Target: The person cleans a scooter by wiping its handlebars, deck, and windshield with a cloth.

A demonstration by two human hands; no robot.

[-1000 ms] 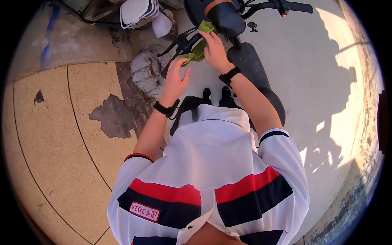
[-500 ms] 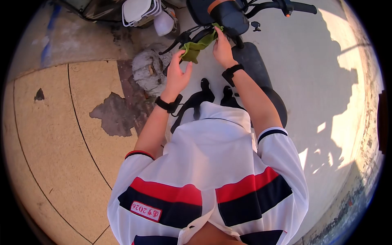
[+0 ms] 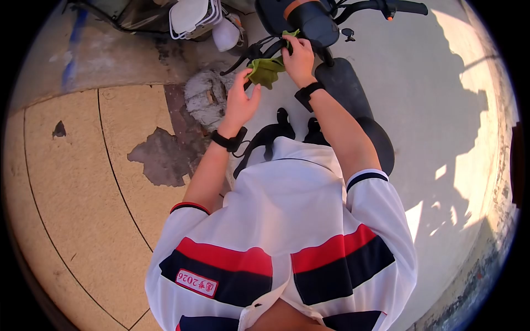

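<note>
A green cloth (image 3: 266, 73) is draped along the left part of the black handlebar (image 3: 273, 51) of a scooter. My left hand (image 3: 242, 103) holds the cloth's lower left end between thumb and fingers, near the grip. Farther up, my right hand (image 3: 300, 62) has its fingers bent around the cloth's upper end, close to the scooter's dark, orange-banded front (image 3: 309, 23). Between the two hands the cloth hangs in loose folds. Part of the handlebar is hidden beneath it.
The scooter's black seat (image 3: 343, 83) lies to the right of my right forearm. A rough grey stone (image 3: 205, 98) is on the ground left of my left hand. At the upper left stand a white seat-like object (image 3: 189, 16) and a white rounded object (image 3: 226, 36).
My right hand has shifted slightly down and right, its fingers more curled over the cloth. The cloth is more bunched between my hands. The view has shifted slightly.
</note>
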